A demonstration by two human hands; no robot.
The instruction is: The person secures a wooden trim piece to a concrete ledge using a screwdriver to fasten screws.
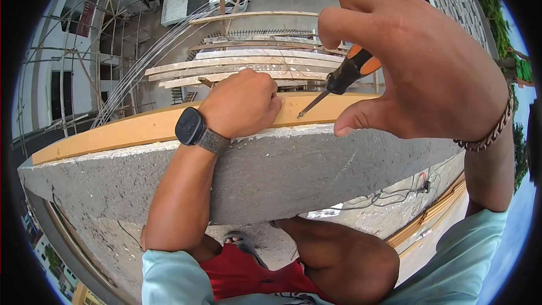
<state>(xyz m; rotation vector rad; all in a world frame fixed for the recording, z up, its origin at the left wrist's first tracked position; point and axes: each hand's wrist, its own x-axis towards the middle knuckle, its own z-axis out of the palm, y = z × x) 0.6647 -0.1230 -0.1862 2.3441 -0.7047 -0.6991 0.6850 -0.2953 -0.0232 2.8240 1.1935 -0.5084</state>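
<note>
A long tan board [113, 133] lies along the far top edge of a grey concrete wall [271, 164]. My left hand [243, 101], with a dark watch on its wrist, is closed over the board, its fingertips hidden. My right hand [423, 68] curves around an orange-and-black screwdriver [344, 73]. The end of the handle is hidden behind the palm, and the thumb and index finger stand apart from the handle. The shaft slants down to the left, and its tip meets a small screw or mark on the board.
Past the wall, several wooden planks [243, 68] and a bundle of wires [169, 34] span a drop to the ground, where a white truck [186, 5] stands. Bamboo scaffolding [73, 51] rises at left. A black cord [389, 195] and long strips [435, 214] lie on my side.
</note>
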